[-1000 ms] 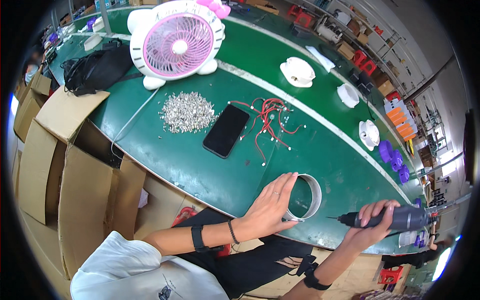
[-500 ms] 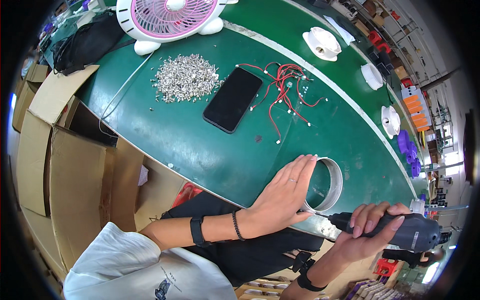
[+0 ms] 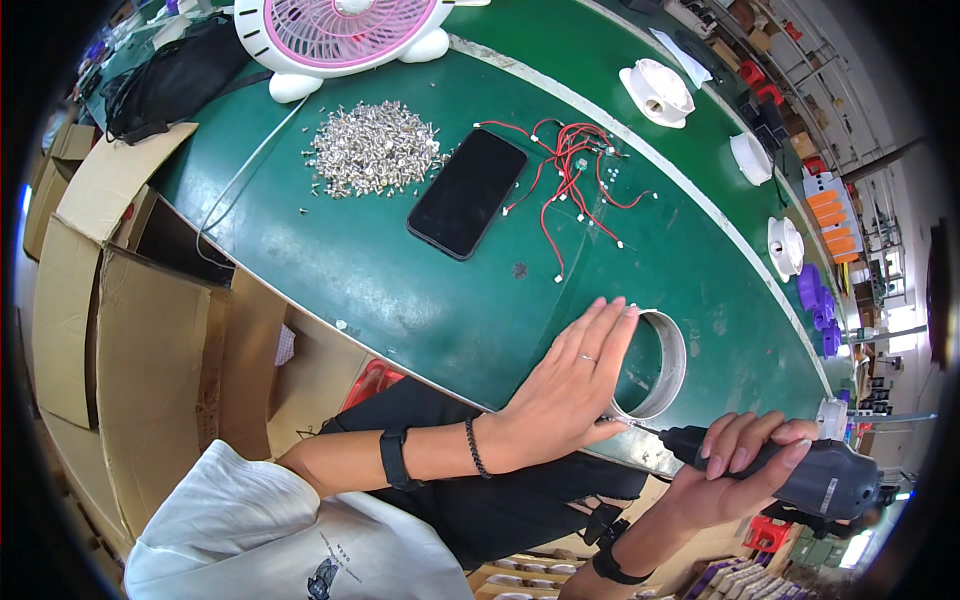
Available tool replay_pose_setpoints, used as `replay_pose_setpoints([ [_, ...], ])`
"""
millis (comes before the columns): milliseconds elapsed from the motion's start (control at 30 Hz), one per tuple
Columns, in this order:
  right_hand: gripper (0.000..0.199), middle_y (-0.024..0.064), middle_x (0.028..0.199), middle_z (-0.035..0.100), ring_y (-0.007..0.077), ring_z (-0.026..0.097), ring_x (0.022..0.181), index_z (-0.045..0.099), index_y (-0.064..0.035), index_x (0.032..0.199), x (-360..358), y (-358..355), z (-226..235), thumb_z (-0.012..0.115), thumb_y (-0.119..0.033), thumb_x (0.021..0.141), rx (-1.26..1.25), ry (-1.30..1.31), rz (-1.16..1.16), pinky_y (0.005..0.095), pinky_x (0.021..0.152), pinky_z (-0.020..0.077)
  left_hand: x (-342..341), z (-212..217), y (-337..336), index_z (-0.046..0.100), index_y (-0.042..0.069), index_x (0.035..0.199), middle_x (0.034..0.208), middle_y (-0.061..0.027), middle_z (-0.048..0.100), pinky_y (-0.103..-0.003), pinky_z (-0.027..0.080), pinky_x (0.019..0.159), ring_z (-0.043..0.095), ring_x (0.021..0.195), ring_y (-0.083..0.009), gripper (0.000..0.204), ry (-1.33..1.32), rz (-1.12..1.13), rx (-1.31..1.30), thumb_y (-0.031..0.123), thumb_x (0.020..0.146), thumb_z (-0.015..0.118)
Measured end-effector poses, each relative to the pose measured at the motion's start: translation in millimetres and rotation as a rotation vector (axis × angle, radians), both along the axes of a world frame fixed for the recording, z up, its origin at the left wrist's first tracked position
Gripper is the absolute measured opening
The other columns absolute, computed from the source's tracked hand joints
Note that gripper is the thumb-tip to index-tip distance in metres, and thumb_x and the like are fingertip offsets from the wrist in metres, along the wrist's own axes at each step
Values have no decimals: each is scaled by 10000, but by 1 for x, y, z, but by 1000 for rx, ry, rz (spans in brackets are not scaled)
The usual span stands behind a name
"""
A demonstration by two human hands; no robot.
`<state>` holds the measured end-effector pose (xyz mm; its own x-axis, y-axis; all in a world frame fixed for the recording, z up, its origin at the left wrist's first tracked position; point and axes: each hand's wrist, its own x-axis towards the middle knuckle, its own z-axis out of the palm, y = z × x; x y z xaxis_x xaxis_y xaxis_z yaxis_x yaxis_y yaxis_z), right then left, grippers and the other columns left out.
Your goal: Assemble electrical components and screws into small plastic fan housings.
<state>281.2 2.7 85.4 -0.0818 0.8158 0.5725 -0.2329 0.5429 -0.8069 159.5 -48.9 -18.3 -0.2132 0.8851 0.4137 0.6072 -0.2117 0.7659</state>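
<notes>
A pale round ring (image 3: 668, 372), like a short open cylinder, stands at the near right edge of the green worktable. My left hand (image 3: 565, 385) presses along its left side, long fingers straight and together, thumb at its near edge. That palm hides part of the ring. In my right hand (image 3: 745, 465) is a dark electric screwdriver (image 3: 822, 478), with fingers wrapped round its body. Its thin bit points left and reaches the ring's near rim beside my left thumb. Whether a screw sits at the tip is too small to tell.
Ahead lie a black phone (image 3: 467, 193), a heap of small screws (image 3: 372, 150) and red wires (image 3: 572, 175) with white connectors. A pink and white fan (image 3: 345, 35) stands far left. White housings (image 3: 657, 92) and purple parts (image 3: 812, 290) line the far strip. Cardboard boxes (image 3: 150, 390) stand left.
The white housings on the far strip have shifted a little to the right and nearer. My hands, the ring and the screwdriver stay nearly in place.
</notes>
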Motion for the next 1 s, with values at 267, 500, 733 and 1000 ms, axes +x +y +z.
replay_pose_setpoints([
  [267,284,-21,619,387,56,323,393,420,-103,1027,1,-4,7,441,-373,1113,-26,64,-17,204,388,316,-8,1,-11,719,257,1237,1595,-124,339,-512,284,1167,279,1487,-392,458,-100,-233,176,226,797,844],
  [500,285,-21,626,396,54,328,396,453,-98,1035,8,-3,20,434,-371,1115,35,151,-69,192,380,303,-5,-2,-9,674,133,1031,1441,-93,484,-535,328,1090,385,1419,-357,199,-166,-173,256,167,868,783],
  [733,270,-22,629,384,51,339,413,460,-101,1016,4,6,8,453,-354,1110,-12,90,-132,201,380,298,-9,-7,-13,671,76,1103,1156,-45,636,-393,452,928,590,1101,-252,267,-231,-184,369,40,846,731],
  [1000,260,-21,634,379,57,350,428,458,-107,1006,4,8,0,479,-348,1102,-5,7,-201,204,399,293,-3,-8,-14,675,27,1140,1042,-63,632,-368,538,806,636,956,-239,345,-219,-273,429,-32,801,700],
])
